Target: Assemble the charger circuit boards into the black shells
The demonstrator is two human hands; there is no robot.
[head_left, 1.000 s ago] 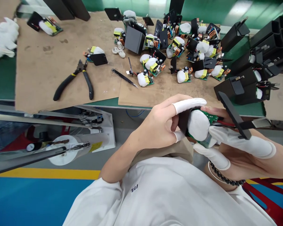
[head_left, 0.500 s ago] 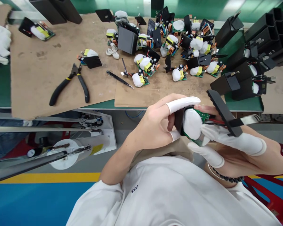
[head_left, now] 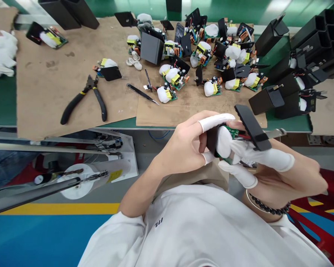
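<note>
In front of my shirt, my left hand is closed around a black plastic housing, its fingers wearing white finger cots. My right hand, also with white cots, grips a green circuit board that carries a white lump. The board sits partly inside the housing's open end, and my fingers hide much of it. Wires run from it to a black end cap with metal prongs, which sticks out tilted above my right fingers.
On the cardboard-covered bench lie pliers, tweezers and many loose board assemblies. Black housings stand at the right, some with boards in them. White gloves lie far left; a white cylinder is below the bench.
My right hand has moved left toward the housing, and the board sits deeper in it. The end cap has shifted left along with it. My left hand stays nearly still.
</note>
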